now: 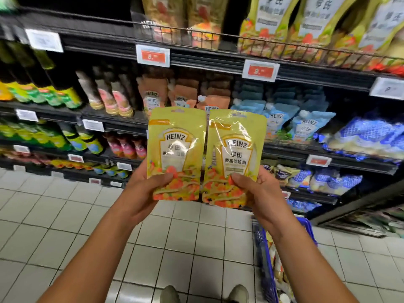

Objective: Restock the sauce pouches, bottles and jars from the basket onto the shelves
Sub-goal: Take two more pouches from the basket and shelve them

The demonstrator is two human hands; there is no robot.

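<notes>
where the task's things are: two flat glossy yellow heinz sauce pouches, the left pouch (177, 149) and the right pouch (236, 156), stand upright side by side in front of the black metal shelving (196, 60), inner edges touching or nearly so, labels facing the camera.
left hand: the left hand (142, 189) grips the left pouch at its lower corner, thumb on the front, fingers behind.
right hand: the right hand (258, 193) grips the right pouch the same way at its lower edge.
basket: a blue plastic basket (263, 248) with more packets inside sits on the floor near the foot of the shelving.
shelving stock: large yellow pouches (314, 22) stand behind the wire rail on the shelving's top level; orange pouches (153, 95) and light blue pouches (306, 125) one level down; dark bottles (54, 84) toward its left end.
floor: pale square tiles (65, 215) run out from the shelving's base; two grey shoe tips (170, 294) show well back from the shelving.
</notes>
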